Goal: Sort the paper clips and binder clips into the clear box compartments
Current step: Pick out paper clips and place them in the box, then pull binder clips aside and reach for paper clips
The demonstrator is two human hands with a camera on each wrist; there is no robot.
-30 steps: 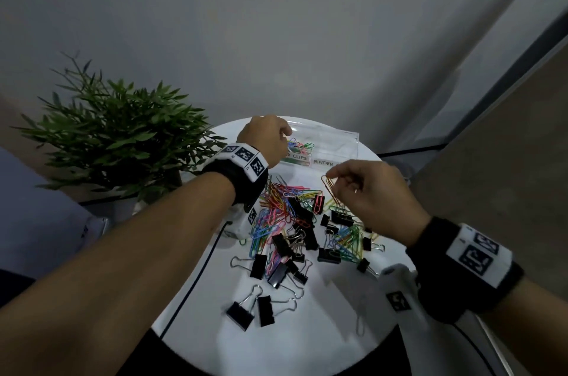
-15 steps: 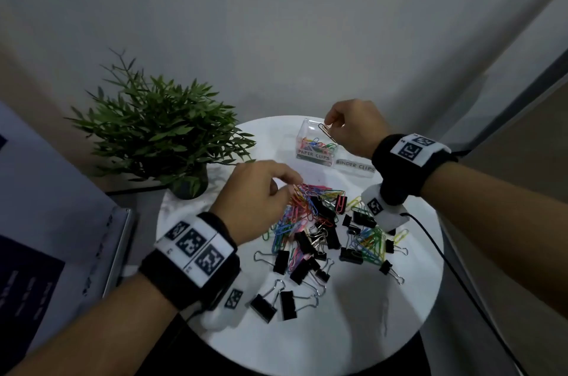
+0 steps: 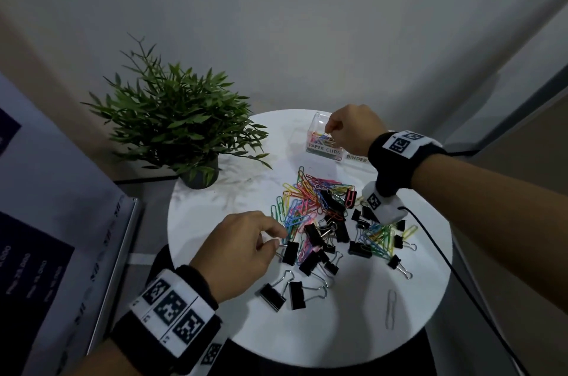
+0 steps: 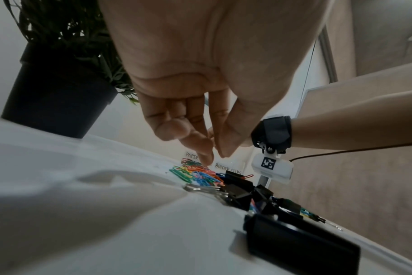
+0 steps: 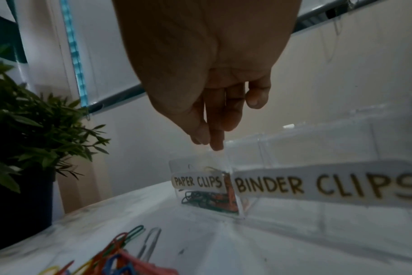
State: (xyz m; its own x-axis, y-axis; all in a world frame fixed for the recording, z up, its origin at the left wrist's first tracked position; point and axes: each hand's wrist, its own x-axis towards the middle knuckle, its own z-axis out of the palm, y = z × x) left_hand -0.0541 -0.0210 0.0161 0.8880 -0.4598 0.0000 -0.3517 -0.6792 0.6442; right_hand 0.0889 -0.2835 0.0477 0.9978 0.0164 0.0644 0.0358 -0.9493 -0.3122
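the right hand (image 3: 350, 130) is held above the far edge of the table (image 3: 338, 332), over the compartment labelled paper clips in the clear box (image 3: 319, 127). its fingers (image 5: 216, 137) are pointed down with the thumb and forefinger tips brought together just above the compartment's open top; whether anything is pinched between them cannot be told. a small heap of coloured clips (image 5: 207, 201) is seen lying in that compartment. the neighbouring compartment, labelled binder clips (image 5: 318, 184), is mostly hidden behind the right wrist in the head view.

the left hand (image 3: 242, 249) is lowered at the near-left side of the pile, its fingers (image 4: 200, 147) loosely curled and the thumb and forefinger tips drawn close together right at the edge of the clips; nothing is clearly gripped, and contact with a clip cannot be confirmed.

the pile of coloured paper clips (image 3: 310, 200) mixed with black binder clips (image 3: 322, 234) is spread across the middle of the table. two binder clips (image 3: 285, 294) are set apart toward the near edge, and one plain wire clip (image 3: 391, 308) lies alone near the near-right edge. a second small cluster of paper clips (image 3: 379, 239) is found toward the right edge, beneath the right wrist.

a potted plant (image 3: 181, 127) stands at the far-left edge of the table.
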